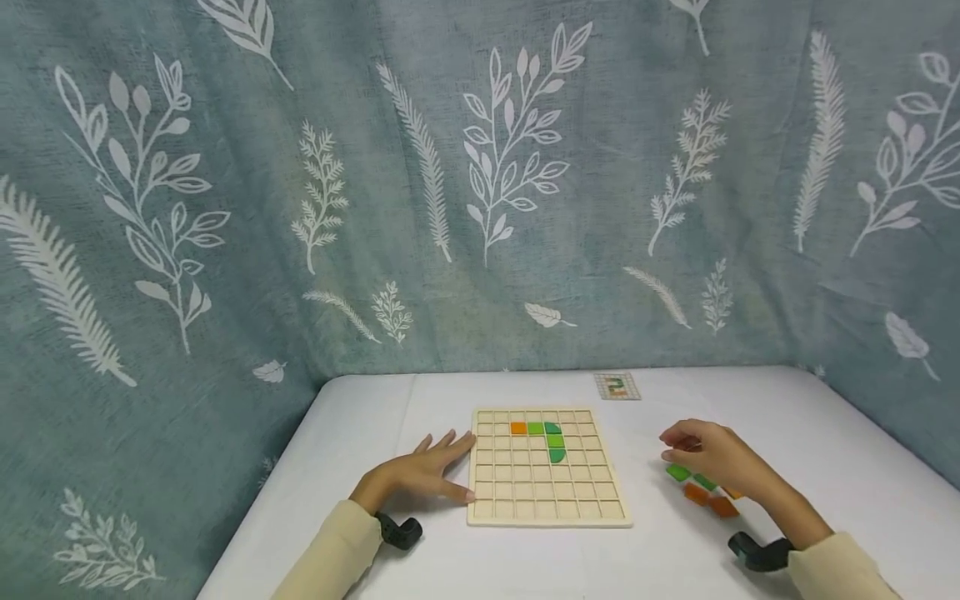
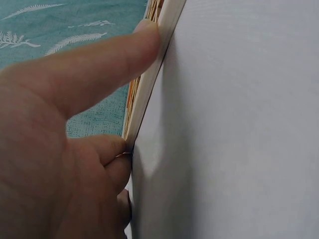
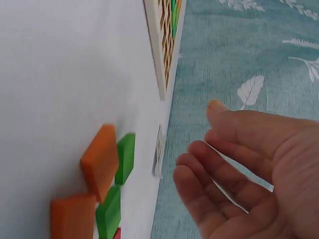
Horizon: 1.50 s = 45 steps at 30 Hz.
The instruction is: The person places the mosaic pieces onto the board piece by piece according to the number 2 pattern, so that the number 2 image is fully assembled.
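Observation:
A square wooden grid board (image 1: 504,489) lies on the table. My left hand (image 1: 426,477) rests at its left edge, fingers spread, with the thumb and fingertips touching the rim, as the left wrist view also shows. Set in the board's upper cells are an orange tile (image 1: 518,428), light green tiles (image 1: 536,428) and dark green rounded tiles (image 1: 557,456). Over the right side of the table, my right hand (image 1: 708,454) hovers with loosely bent fingers and nothing between them. Under it lie loose green tiles (image 1: 678,472) and orange tiles (image 3: 101,162), some partly hidden by the hand.
A small pattern card (image 1: 617,386) with a coloured grid lies behind the board, toward the right. White cloth covers the table (image 1: 547,567). A teal curtain (image 1: 450,317) with white leaf prints hangs behind it and at both sides.

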Available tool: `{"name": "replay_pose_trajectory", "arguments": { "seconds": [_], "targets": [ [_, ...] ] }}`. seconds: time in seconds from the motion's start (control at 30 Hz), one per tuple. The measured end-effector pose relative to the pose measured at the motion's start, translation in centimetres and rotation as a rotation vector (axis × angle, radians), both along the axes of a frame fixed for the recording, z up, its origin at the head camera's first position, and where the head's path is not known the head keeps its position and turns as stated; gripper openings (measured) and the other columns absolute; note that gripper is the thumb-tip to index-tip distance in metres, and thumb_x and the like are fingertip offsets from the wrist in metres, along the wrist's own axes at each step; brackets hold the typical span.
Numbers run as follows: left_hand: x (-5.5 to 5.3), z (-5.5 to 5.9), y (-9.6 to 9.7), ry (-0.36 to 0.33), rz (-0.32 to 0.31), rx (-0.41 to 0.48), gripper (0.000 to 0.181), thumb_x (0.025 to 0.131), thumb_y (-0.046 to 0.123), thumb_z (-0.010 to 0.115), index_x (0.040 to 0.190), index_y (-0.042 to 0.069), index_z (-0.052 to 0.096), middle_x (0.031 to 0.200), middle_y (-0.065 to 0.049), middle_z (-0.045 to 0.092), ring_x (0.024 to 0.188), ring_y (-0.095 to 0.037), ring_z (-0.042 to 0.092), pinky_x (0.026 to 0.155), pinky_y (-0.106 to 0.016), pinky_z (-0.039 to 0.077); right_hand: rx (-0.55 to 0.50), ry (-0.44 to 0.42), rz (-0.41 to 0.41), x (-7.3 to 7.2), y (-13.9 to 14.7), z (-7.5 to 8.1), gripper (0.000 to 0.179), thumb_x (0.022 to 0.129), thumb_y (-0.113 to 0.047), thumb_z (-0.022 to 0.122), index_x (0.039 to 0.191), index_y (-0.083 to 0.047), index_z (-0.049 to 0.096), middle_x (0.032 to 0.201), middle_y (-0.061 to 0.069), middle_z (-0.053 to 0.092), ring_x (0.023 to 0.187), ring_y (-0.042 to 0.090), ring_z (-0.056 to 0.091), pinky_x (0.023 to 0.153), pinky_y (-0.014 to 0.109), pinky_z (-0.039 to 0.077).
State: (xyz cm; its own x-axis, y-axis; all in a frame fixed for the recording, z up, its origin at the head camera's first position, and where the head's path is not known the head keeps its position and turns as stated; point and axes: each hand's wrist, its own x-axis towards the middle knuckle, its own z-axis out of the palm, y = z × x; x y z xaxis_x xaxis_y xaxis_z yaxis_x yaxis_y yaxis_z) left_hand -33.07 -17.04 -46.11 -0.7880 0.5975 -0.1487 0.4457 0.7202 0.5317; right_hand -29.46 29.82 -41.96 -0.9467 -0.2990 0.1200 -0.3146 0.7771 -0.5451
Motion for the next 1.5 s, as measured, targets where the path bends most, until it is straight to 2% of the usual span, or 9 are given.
{"name": "replay_pose_trajectory", "arguments": {
  "seconds": [0.23, 0.5, 0.9, 1.27, 1.5],
  "targets": [
    [0.0, 0.3, 0.1, -0.003, 0.001, -0.008, 0.106, 0.083, 0.056, 0.072, 0.161, 0.012, 0.016, 0.169, -0.003, 0.013, 0.158, -0.028, 0.001, 0.125, -0.056, -0.008, 0.113, 0.054, 0.031, -0.2, 1.2, -0.5, 0.024, 0.087, -0.013, 0.076, 0.107, 0.000, 0.071, 0.097, 0.005, 0.071, 0.084, 0.013, 0.063, 0.069, 0.028, 0.055],
    [0.0, 0.3, 0.4, -0.012, 0.001, 0.011, 0.106, 0.083, 0.055, 0.072, 0.161, 0.011, 0.016, 0.169, -0.005, 0.013, 0.158, -0.029, 0.002, 0.125, -0.057, -0.008, 0.143, -0.023, 0.036, -0.3, 1.5, -1.5, 0.029, 0.083, -0.018, 0.080, 0.105, -0.001, 0.070, 0.094, 0.000, 0.069, 0.085, 0.013, 0.063, 0.070, 0.029, 0.056],
    [-0.2, 0.0, 0.4, -0.009, 0.005, 0.011, 0.106, 0.082, 0.056, 0.072, 0.161, 0.012, 0.016, 0.169, -0.003, 0.013, 0.158, -0.028, 0.002, 0.125, -0.055, -0.008, 0.203, 0.054, 0.060, -0.6, 1.6, -2.0, 0.020, 0.082, -0.012, 0.080, 0.100, -0.007, 0.074, 0.093, -0.003, 0.067, 0.082, 0.008, 0.060, 0.067, 0.024, 0.052],
    [-0.1, -0.1, 0.3, -0.001, 0.010, 0.001, 0.107, 0.082, 0.057, 0.073, 0.161, 0.011, 0.016, 0.169, -0.005, 0.014, 0.158, -0.029, 0.003, 0.125, -0.056, -0.007, 0.192, 0.033, 0.048, -0.7, 1.1, -2.3, 0.024, 0.082, -0.006, 0.077, 0.106, -0.001, 0.076, 0.095, 0.000, 0.067, 0.083, 0.011, 0.058, 0.068, 0.028, 0.053],
    [-0.2, -0.2, 0.2, 0.003, 0.005, 0.005, 0.107, 0.083, 0.058, 0.072, 0.161, 0.012, 0.016, 0.169, -0.004, 0.013, 0.158, -0.028, 0.002, 0.125, -0.055, -0.007, 0.157, 0.085, 0.040, -0.8, 0.8, -2.0, 0.031, 0.081, -0.004, 0.076, 0.111, 0.004, 0.071, 0.095, 0.001, 0.067, 0.083, 0.012, 0.060, 0.068, 0.027, 0.054]
  ]
}}
